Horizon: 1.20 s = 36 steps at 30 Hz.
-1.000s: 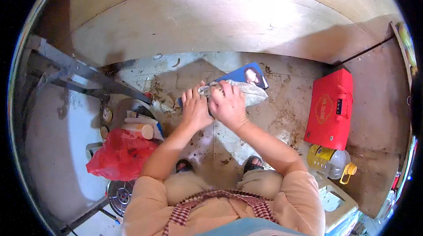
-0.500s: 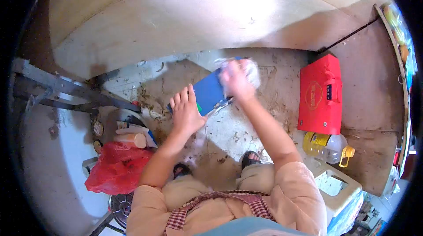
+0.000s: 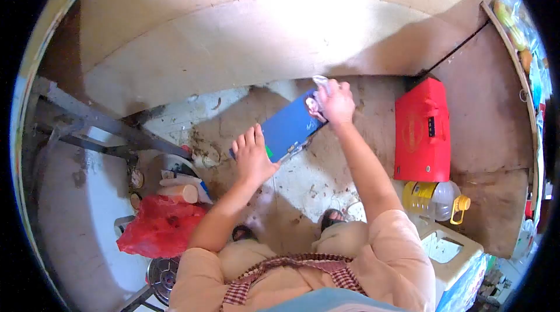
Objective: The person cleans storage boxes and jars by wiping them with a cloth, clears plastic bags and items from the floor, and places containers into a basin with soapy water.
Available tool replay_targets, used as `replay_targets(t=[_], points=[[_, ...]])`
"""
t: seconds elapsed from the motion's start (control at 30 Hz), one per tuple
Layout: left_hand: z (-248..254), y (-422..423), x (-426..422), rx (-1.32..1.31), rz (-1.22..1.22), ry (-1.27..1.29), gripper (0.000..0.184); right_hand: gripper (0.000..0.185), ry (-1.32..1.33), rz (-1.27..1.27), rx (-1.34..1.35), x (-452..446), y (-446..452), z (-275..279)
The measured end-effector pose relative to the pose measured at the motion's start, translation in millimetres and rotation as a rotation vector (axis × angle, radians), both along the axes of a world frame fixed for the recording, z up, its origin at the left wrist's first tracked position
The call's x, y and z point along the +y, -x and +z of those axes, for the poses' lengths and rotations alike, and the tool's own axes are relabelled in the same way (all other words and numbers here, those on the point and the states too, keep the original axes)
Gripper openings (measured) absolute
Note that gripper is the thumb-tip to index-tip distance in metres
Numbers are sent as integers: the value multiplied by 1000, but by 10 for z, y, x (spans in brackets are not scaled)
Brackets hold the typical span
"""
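fingers of the left hand, extended over the left end of a flat, rectangular blue box, seemingly card; grip unclear. right hand, closed on crumpled whitish cloth at its far right end. bracing the left end should steady each stroke. from here, underside and most cloth hidden.

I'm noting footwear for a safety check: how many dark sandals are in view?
2: the left sandal and the right sandal, on the person's feet below the arms. Others could be hidden among the clutter.
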State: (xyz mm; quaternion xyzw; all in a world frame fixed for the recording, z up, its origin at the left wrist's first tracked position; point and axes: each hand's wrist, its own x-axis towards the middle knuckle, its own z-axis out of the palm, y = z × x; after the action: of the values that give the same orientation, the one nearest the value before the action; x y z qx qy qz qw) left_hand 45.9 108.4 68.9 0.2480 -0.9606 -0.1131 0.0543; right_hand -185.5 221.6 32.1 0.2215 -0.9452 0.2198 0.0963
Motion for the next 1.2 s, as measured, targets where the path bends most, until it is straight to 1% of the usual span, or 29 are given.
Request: replay_targets(t=[0.07, 0.1, 0.17, 0.23, 0.27, 0.37, 0.4, 0.43, 0.5, 0.53, 0.57, 0.6, 0.63, 0.67, 0.7, 0.73, 0.77, 0.87, 0.9, 0.93, 0.97, 1.03, 1.07, 1.1, 1.17, 1.2], points=[[34, -44, -2, -41, 26, -25, 98, 29, -18, -90, -85, 234, 300, -29], [33, -70, -20, -22, 36, -31, 99, 30, 50, -131, -117, 339, 359, 50], [-19, -95, -28, 4, 66, -57, 101, 30, 383, -74, -165, 431, 424, 176], [33, -101, 14, -27, 73, -78, 98, 27, 937, 54, -537, 295, 150, 640], [72, -62, 7, -22, 73, -72, 97, 25, 1078, 200, -678, 262, 16, 876], [-34, -73, -54, -60, 28, -69, 109, 24, 1195, 316, -889, 38, -242, 1103], [9, -91, -102, -75, -34, -87, 111, 27, 973, 329, -769, -19, -248, 956], [70, -131, -167, -91, -92, -111, 114, 31, 588, 418, -437, -47, -135, 606], [134, -285, -324, -105, -167, -191, 120, 35, -46, 341, -178, -110, -389, 251], [152, -414, -452, -104, -182, -243, 125, 37, 55, 365, -82, -136, -464, 139], [140, -538, -568, -101, -189, -296, 129, 39, 48, 382, 0, -145, -467, 82], [115, -656, -638, -174, -105, -319, 136, 40, 48, 402, 75, -153, -508, 151], [-20, -766, -660, -114, -73, -349, 136, 41, 57, 417, 141, -167, -555, 205], [-204, -840, -622, 27, -43, -534, 135, 46, 82, 431, 122, -191, -582, 248], [-322, -854, -561, 182, -18, -708, 135, 47, 155, 466, 130, -219, -576, 249], [-330, -809, -457, 283, 48, -783, 127, 43, 149, 444, 132, -261, -544, 205], [-552, -782, -428, 430, 8, -675, 120, 39, 135, 420, 140, -307, -543, 163], [-455, -651, -311, 479, 80, -659, 112, 30, 139, 390, 129, -444, -850, 218], [-454, -612, -290, 512, 90, -663, 111, 27, 109, 511, 164, -490, -1073, 315], [-457, -579, -284, 543, 104, -660, 109, 25, 107, 609, 98, -544, -1306, 324], [-454, -548, -266, 561, 109, -656, 111, 26, 173, 645, 34, -599, -1588, 452], [-539, -596, -270, 581, 84, -536, 115, 27, 202, 792, -32, -643, -1876, 580], [-578, -642, -285, 581, 71, -476, 117, 28, 164, 857, -21, -650, -1812, 525], [-489, -662, -303, 601, 60, -611, 118, 29, 132, 912, -8, -591, -1636, 468], [-409, -686, -328, 520, 93, -712, 119, 30, 42, 723, 34, -541, -1274, 444], [-421, -669, -319, 536, 80, -661, 121, 30, 59, 575, 110, -487, -1055, 357]])
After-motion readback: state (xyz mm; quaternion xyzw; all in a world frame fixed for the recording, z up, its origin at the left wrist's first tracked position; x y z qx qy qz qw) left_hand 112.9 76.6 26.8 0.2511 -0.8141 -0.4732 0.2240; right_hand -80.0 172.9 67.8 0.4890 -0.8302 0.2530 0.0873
